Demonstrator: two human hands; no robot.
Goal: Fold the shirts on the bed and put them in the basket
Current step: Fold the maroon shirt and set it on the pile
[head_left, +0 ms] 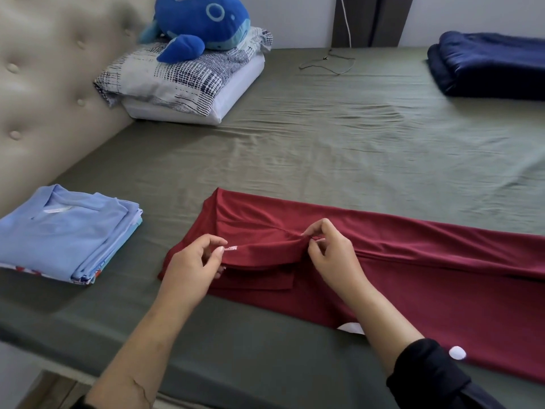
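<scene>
The left hand (193,265) pinches a folded edge of a dark red shirt (398,261) between thumb and fingertips, at the shirt's left end by a small white label. The right hand (330,249) pinches a raised gather of the same cloth just to the right of that, fingers curled, its forearm coming out of a rolled black sleeve (427,376). The red shirt lies lengthwise on a bed (324,137) covered in an olive-green sheet, near the bed's front edge, its long body running off to the right. Left of the red shirt, well apart from it, sits a stack of folded shirts (67,234) with a light blue one on top. Beyond the red shirt, by the padded headboard (44,98), a blue plush whale (197,22) rests on patterned pillows (182,81). At the bed's far right corner lies a folded navy blanket (489,64).
</scene>
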